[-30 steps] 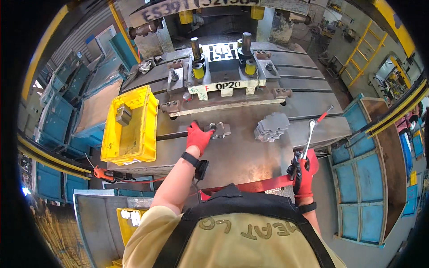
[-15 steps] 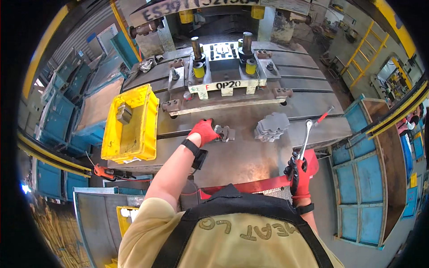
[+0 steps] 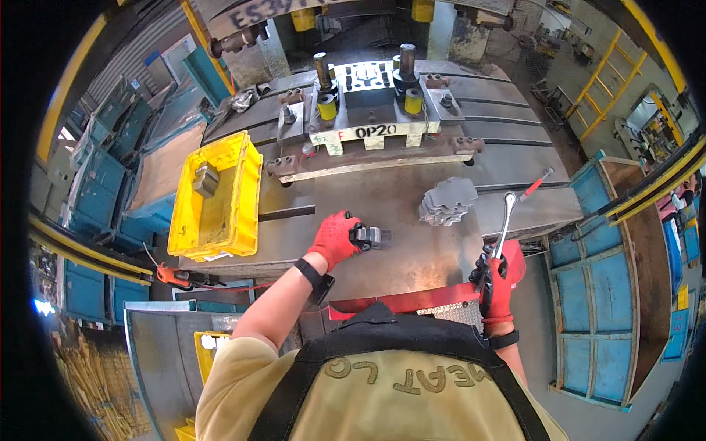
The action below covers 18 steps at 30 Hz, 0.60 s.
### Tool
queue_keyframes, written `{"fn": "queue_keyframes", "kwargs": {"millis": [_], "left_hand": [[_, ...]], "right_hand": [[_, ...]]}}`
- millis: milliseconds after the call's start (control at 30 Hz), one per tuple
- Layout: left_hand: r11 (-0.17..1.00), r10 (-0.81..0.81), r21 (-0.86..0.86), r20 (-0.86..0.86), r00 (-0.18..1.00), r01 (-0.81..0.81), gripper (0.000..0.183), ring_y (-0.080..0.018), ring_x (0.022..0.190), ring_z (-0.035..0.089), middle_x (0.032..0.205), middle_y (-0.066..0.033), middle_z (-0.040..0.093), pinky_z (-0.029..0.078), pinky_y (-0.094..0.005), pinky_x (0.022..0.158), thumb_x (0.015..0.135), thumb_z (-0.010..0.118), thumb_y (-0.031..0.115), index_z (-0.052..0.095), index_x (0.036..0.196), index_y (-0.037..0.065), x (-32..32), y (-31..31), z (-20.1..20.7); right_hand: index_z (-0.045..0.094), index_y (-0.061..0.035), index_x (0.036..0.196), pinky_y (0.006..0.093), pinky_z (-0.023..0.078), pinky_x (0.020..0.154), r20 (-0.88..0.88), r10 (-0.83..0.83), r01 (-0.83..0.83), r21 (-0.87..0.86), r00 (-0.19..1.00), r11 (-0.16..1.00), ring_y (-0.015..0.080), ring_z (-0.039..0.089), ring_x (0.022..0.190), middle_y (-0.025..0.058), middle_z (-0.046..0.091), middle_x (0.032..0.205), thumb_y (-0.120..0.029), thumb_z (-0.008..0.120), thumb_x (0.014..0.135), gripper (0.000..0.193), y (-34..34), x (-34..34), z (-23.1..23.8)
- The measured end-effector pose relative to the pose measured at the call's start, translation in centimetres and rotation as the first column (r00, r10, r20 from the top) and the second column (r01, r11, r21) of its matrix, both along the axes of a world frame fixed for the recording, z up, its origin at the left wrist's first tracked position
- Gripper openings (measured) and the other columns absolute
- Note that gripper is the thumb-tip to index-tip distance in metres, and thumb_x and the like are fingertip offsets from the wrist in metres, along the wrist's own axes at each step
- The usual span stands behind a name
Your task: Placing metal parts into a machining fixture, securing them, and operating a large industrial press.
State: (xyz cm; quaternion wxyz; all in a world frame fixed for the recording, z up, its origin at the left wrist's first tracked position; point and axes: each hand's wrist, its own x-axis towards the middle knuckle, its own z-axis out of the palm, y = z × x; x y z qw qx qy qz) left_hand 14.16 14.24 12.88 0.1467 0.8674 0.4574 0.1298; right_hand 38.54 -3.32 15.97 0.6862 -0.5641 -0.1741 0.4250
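Observation:
My left hand (image 3: 338,241), in a red glove with dark fingertips, is closed on a bent grey metal part (image 3: 376,237) over the near part of the metal press bed (image 3: 412,272). Whether it is one piece or several nested together, I cannot tell. At the right, my gloved right hand (image 3: 496,287) grips the handle of a chrome wrench (image 3: 506,220), its round head pointing up and away. Between the two hands, farther back, a stack of flat grey metal blanks (image 3: 448,200) lies on the bed.
A yellow crate (image 3: 251,195) with metal pieces stands at the left. Beyond is a die (image 3: 376,132) with two posts. A red-handled tool (image 3: 535,185) lies right. A red panel (image 3: 412,298) runs along the near edge. Blue bins (image 3: 592,309) stand right.
My left hand has drawn the bent metal part nearer along the bed and tilted it. My right hand still holds the wrench in nearly the same place.

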Motion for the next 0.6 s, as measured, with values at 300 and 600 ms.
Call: {"fn": "queue_keyframes", "kwargs": {"millis": [300, 600], "left_hand": [[0.969, 0.245, -0.133, 0.406, 0.881, -0.209, 0.046, -0.0247, 0.08, 0.047, 0.086, -0.0097, 0.049, 0.038, -0.0319, 0.07, 0.045, 0.067, 0.012, 0.049, 0.088, 0.009, -5.7, -0.6, 2.4], [0.708, 0.181, 0.425, 0.664, 0.726, -0.565, 0.036, -0.024, 0.072, 0.05, 0.078, -0.0088, 0.051, 0.04, -0.0288, 0.065, 0.049, 0.062, 0.002, 0.051, 0.083, 0.006, -16.2, 1.4, 12.8]], "right_hand": [[0.041, -0.0057, 0.096, 0.0176, 0.034, 0.04, -0.041, 0.206, -0.206, 0.017, 0.978, 0.978, 0.0064, 0.04, 0.045, -0.0009, 0.043, 0.061, -0.009, 0.046, 0.074, 0.023, 1.5, -1.3, 0.7], [0.042, -0.0049, 0.097, 0.0188, 0.033, 0.04, -0.048, 0.153, -0.151, 0.041, 0.987, 0.988, 0.0062, 0.038, 0.045, -0.0013, 0.04, 0.057, -0.007, 0.046, 0.073, 0.024, 3.3, -3.7, 1.8]]}}
